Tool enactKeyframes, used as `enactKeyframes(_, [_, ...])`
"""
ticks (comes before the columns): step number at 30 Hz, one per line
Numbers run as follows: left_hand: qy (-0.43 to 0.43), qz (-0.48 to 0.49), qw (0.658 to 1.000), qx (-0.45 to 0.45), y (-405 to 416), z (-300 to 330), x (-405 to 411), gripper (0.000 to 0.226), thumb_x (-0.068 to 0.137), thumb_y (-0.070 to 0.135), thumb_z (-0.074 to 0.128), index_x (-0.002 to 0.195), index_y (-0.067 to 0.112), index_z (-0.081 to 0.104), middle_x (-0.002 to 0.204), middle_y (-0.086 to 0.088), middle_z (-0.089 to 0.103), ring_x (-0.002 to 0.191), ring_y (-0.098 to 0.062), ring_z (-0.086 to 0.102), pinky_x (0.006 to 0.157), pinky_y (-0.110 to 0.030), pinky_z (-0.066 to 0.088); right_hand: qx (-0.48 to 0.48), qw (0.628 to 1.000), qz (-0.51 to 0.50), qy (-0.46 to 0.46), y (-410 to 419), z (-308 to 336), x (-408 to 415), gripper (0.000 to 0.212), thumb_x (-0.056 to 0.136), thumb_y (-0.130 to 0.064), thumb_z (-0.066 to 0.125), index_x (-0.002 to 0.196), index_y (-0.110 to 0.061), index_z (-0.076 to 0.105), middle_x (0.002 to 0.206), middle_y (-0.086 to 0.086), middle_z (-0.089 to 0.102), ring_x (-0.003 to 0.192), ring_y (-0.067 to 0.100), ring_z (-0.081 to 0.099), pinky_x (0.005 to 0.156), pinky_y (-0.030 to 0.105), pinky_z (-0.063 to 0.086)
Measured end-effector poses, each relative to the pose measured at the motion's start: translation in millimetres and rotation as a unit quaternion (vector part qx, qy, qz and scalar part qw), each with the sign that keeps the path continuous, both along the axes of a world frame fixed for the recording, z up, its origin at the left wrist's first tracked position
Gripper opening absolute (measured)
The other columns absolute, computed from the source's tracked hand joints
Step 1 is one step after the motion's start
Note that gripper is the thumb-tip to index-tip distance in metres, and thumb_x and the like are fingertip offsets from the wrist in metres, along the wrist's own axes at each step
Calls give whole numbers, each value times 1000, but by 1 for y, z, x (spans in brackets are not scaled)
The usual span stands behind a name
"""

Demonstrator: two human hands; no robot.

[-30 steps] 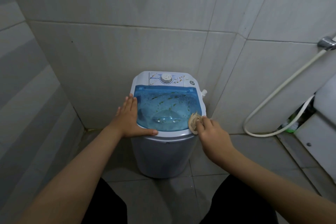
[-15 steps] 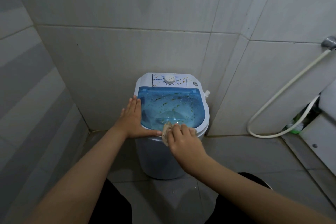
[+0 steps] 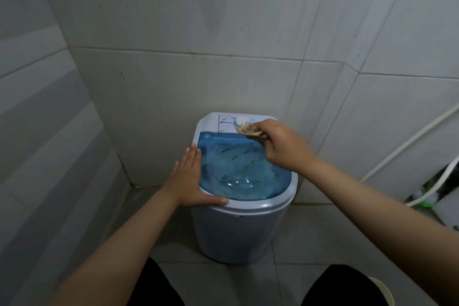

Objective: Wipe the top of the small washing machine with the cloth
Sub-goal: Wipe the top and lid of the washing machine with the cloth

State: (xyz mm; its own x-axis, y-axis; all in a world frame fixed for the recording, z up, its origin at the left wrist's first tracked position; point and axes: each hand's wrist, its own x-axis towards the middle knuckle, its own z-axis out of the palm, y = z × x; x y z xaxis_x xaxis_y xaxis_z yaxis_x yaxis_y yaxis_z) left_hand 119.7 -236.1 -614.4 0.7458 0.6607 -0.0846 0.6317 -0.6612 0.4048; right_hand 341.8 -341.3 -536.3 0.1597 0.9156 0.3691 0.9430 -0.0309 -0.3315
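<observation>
**Beige cloth on the control panel, wiping in hand**

Beige cloth (image 3: 249,129) sits bunched under my right hand (image 3: 282,146), fingers clamped together on it, just above centre of the frame. It presses on the white control panel (image 3: 224,123) at the far end of the small washing machine (image 3: 242,228), touching or covering part of the dial (image 3: 242,121); can't tell which. My left hand (image 3: 190,181) lies flat, fingers together and thumb spread along the near rim, palm down on the left edge of the blue lid (image 3: 238,169), holding nothing, bracing the machine.

Step, I judge: mid-wipe, working the back strip. Brownish streaks show on the lid, so the lid looks not yet clean. Next move likely calls for dragging the cloth across the panel toward frame left, then down over the lid, with steady downward pressure and care round the dial.

Machine stands upright in the wall corner, long axis vertical. Its top runs from the near rim at frame centre up to the panel, panel end pointing at the wall. Cloth is a wad, no clear long axis.
</observation>
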Motion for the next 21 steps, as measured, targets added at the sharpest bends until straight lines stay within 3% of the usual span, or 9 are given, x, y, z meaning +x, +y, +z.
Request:
enactKeyframes(8, [-12,7,1000,10,3,-6,0,151,41,89,58,147,14,-19,155,0,-29,141,-15,-26,113,-44,-7,-45,986,-125,-103,84,-11,69,50,78,4,51,125,-11,55,125,14,57,113,38,52,79,45,51])
enactKeyframes(14, [-12,6,1000,15,5,-9,1,150,41,88,59,147,16,-20,154,2,-31,140,-13,-28,108,-40,-12,-146,972,-119,-140,95,-37,77,56,83,-1,51,137,-15,43,139,12,45,118,39,47,93,45,48])
enactKeyframes(21, [-4,12,1000,12,3,-5,1,151,41,89,59,147,15,-19,155,2,-29,141,-13,-26,111,-40,-9,-146,967,-120,-174,73,-40,74,45,87,-1,48,130,-12,47,132,11,49,107,39,53,84,43,50])
